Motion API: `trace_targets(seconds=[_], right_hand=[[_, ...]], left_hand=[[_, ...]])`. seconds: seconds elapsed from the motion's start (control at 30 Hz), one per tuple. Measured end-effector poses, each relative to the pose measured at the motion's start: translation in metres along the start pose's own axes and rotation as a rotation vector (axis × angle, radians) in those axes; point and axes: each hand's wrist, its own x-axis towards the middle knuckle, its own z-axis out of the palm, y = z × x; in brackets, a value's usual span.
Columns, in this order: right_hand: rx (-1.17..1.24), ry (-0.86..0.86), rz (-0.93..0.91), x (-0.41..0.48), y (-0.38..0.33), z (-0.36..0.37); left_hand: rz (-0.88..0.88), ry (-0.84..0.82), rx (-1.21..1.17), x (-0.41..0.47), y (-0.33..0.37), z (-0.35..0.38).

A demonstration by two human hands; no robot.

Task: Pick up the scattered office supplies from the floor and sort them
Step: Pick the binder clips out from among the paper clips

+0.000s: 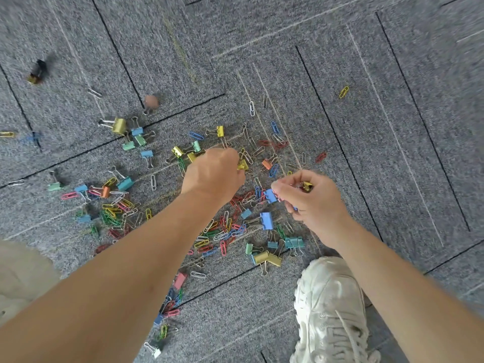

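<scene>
Mid-frame, left hand (pixel 213 174) pinches a yellow binder clip (pixel 242 165); right hand (pixel 311 203) clutches several clips (pixel 269 195) (crowded), so one may slip.

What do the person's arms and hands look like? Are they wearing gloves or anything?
The left arm and right arm are bare as far as the picture shows, with no sleeves. The left hand and right hand have no gloves, and I see no watch, bracelet or rings.

You'll find nothing to read here: no lettering, number or brand shows on the binder clips (pixel 266 220), the paper clips (pixel 252 108), the carpet (pixel 392 158) or the shoe (pixel 330 310).
</scene>
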Motion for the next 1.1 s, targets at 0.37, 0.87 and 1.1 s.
trace_targets(seconds=[0.37,0.87,1.1], right_hand=[[0.26,-0.007,0.075,0.006,-0.006,0.003],[0.446,-0.032,0.274,0.023,-0.01,0.017],[-0.658,0.105,-0.25,0.034,-0.019,0.011]], left_hand=[[-0.089,-0.015,-0.109,0.001,-0.007,0.01],[-0.148,0.091,-0.414,-0.005,-0.014,-0.001],[-0.088,-0.026,-0.306,0.002,-0.007,-0.004]])
